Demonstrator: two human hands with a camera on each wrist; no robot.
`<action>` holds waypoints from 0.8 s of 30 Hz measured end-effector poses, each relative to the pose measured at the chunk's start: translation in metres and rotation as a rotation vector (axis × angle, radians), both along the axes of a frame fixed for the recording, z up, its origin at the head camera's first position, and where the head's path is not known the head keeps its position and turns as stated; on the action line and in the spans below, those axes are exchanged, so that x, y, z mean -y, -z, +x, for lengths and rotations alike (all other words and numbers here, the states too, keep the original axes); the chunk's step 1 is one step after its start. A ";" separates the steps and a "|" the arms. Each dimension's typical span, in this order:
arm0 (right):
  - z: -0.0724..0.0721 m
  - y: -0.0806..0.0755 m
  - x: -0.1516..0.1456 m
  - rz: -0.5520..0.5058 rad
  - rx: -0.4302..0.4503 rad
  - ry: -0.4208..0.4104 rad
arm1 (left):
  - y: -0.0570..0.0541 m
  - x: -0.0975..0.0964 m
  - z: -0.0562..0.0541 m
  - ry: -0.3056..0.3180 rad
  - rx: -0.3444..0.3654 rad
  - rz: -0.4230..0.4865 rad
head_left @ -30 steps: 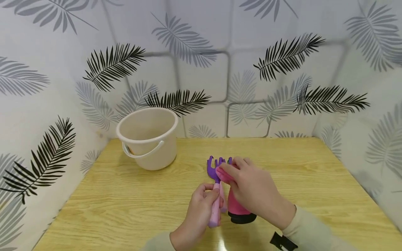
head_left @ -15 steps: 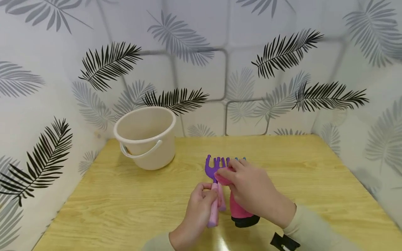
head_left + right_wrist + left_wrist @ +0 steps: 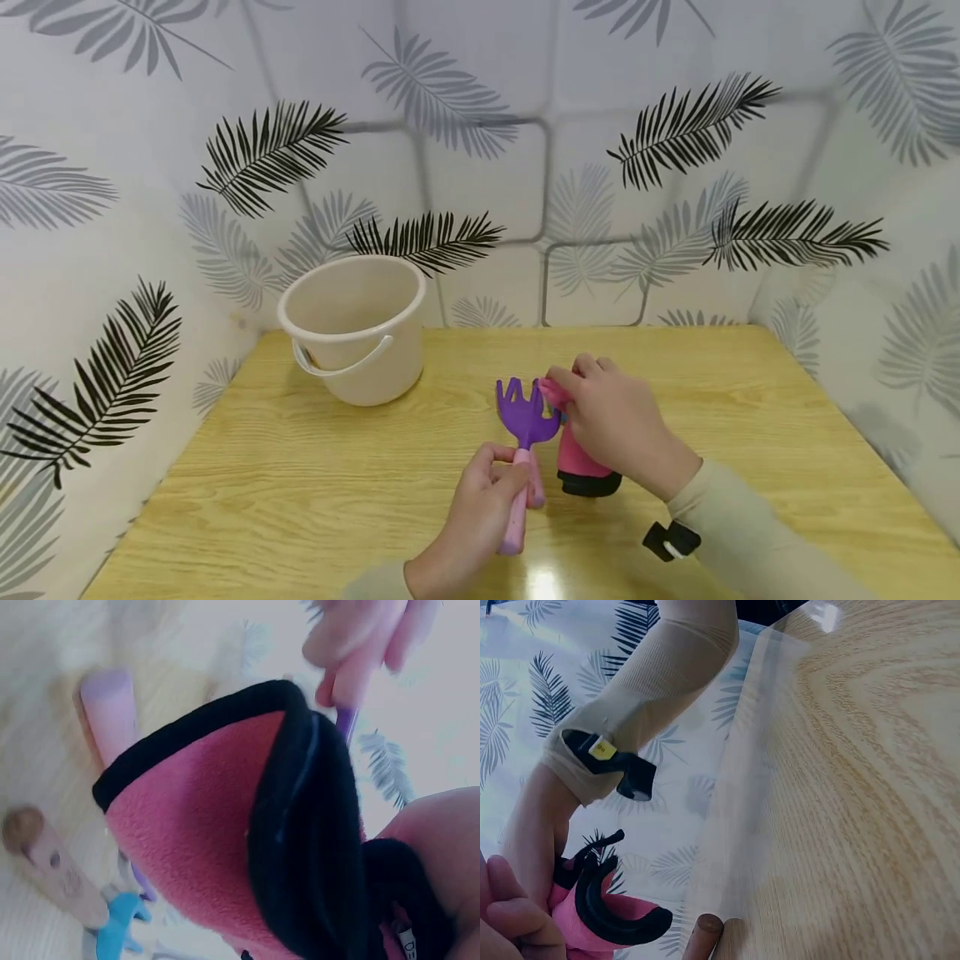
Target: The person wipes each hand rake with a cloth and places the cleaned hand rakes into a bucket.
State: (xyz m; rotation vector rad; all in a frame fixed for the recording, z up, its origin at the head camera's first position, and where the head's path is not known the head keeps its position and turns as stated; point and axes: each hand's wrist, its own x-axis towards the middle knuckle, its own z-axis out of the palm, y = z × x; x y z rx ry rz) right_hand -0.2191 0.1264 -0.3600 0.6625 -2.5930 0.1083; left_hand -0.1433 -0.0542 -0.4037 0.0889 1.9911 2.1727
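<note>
My left hand (image 3: pixel 476 504) grips the pink handle of a purple toy hand fork (image 3: pixel 527 417), its tines pointing away from me. With its fingers bunched, my right hand (image 3: pixel 615 425) holds a fuzzy pink cloth (image 3: pixel 576 454) with thick black edging. One end of the cloth pokes out past the fingertips, right at the fork's right-hand tines. The other end hangs folded below the palm, its black hem (image 3: pixel 195 735) large in the right wrist view. Under the held fork lies a second pink-handled tool (image 3: pixel 109 705), its head mostly hidden.
A cream bucket (image 3: pixel 378 379) with a white carrying handle stands at the back left of the wood-grain table (image 3: pixel 300 483). A small blue rake (image 3: pixel 116 930) with a wooden handle (image 3: pixel 56 881) lies beside the pink-handled tool. Leaf-patterned walls (image 3: pixel 480 167) close in the back and sides.
The fork has turned so that its purple head shows broad. My right hand with the cloth has shifted slightly right and away, from the fork's neck to its tine tips.
</note>
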 end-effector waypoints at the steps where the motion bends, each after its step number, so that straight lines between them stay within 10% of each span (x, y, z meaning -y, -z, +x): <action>1: 0.003 0.001 0.001 0.005 -0.002 -0.014 | 0.001 0.000 0.000 -0.004 -0.003 -0.004; 10: 0.036 -0.003 0.015 0.001 -0.093 -0.190 | 0.004 0.000 -0.003 -0.005 -0.052 -0.031; 24: 0.001 -0.016 0.013 0.112 -0.007 -0.074 | 0.004 -0.003 0.005 0.057 -0.062 -0.040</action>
